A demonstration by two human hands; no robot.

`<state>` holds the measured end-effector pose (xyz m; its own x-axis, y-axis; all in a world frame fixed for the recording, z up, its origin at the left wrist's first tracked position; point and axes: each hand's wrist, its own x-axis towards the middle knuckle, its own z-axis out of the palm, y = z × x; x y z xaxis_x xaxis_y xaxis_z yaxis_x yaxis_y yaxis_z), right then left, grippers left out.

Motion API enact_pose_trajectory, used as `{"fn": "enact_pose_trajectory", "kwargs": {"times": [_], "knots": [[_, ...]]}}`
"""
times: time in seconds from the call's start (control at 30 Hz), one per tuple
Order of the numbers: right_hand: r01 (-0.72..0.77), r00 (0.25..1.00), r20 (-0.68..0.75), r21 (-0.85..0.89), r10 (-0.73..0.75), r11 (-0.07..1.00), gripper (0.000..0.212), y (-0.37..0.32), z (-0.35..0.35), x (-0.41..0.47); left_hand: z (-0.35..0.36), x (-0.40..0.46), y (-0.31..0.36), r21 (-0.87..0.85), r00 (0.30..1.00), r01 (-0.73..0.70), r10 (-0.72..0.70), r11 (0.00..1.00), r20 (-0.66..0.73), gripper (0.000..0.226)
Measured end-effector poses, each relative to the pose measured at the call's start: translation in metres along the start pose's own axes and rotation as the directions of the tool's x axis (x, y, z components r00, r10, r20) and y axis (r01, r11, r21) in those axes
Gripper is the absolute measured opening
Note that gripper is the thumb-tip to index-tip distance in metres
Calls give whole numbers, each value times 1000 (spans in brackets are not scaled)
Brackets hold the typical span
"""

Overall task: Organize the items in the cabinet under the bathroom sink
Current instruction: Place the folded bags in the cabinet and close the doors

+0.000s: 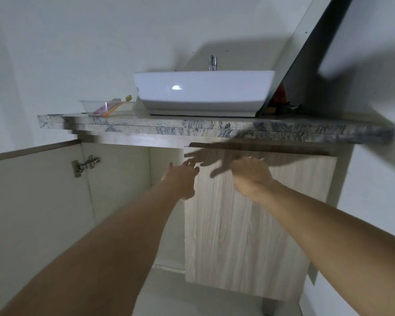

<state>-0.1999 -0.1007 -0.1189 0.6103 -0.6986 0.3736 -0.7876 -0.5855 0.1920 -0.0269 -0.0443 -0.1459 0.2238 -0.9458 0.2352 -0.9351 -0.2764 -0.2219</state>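
The cabinet under the sink has its left door (32,190) swung wide open, with a metal hinge (84,165) on its inner side. Its right door (249,224), in light wood grain, stands shut. My left hand (180,179) reaches forward at the upper left corner of the right door, fingers stretched out near its edge. My right hand (251,174) hovers in front of the top of the same door with loosely bent fingers and holds nothing. The cabinet's inside (123,190) looks bare where it shows; its floor is hidden by my arms.
A white basin (203,92) with a chrome tap (213,62) sits on the granite counter (192,127). Left of the basin stands a clear tub (107,108) with toothbrushes. A mirror edge (306,53) and a few small things (283,101) lie at the right.
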Motion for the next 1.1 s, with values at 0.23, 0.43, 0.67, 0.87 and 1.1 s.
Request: {"fn": "enact_pose_trajectory", "kwargs": {"times": [0.23, 0.43, 0.67, 0.87, 1.1], "knots": [[200, 979, 8, 174, -205, 964, 38, -86, -16, 27, -32, -59, -92, -139, 967, 237, -221, 961, 125, 59], [368, 912, 26, 392, -410, 843, 57, -199, -50, 37, -55, -146, -197, -64, 904, 424, -417, 903, 96, 55], [570, 793, -108, 476, -599, 669, 51, -365, -98, 45, -52, -244, -323, 139, 725, 687, -686, 714, -61, 39], [658, 719, -129, 444, -683, 608, 51, -455, -115, 49, -38, -293, -381, -157, 576, 801, -816, 577, -58, 20], [624, 739, -128, 500, -661, 601, 35, -482, -107, 48, -40, -311, -395, -846, 474, 502, -875, 182, 93, 25]]}}
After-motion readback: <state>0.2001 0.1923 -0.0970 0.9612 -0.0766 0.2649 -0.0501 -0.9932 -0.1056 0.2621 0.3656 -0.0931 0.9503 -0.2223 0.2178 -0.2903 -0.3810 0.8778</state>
